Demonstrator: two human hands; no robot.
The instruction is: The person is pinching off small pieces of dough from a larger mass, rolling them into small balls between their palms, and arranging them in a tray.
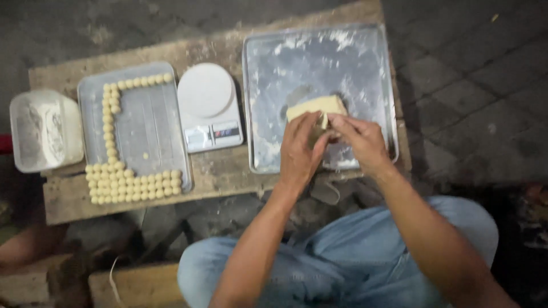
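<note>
So both my hands are pinched together on the near edge of the pale yellow dough slab (317,106), left hand (301,151) and right hand (361,142) about equally close. The slab runs left-right, just beyond my fingertips, on the floured square metal tray (268,85).

Both forearms are bare to the elbow, with no sleeves, watch or bracelet in sight. The left hand (299,151) and the right hand (362,142) wear no gloves and no rings that can be made out. The legs are covered by light blue jeans (342,256), faded and creased across the lap.
</note>
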